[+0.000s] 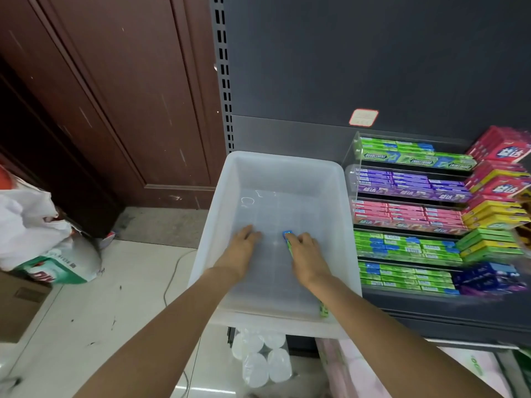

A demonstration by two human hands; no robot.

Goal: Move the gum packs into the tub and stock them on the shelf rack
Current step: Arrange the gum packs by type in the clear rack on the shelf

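Reaching into tub: right hand grips a gum pack, mostly hidden under fingers; left hand flat, empty. Shelf rack blurs at right edge.

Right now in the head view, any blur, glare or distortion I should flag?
Head view: the red and yellow gum boxes at the right edge are motion-smeared; ceiling-light glare shows on the translucent white plastic tub floor; wide-angle bending curves the grey slotted shelf upright; both hands and the centre stay sharp.
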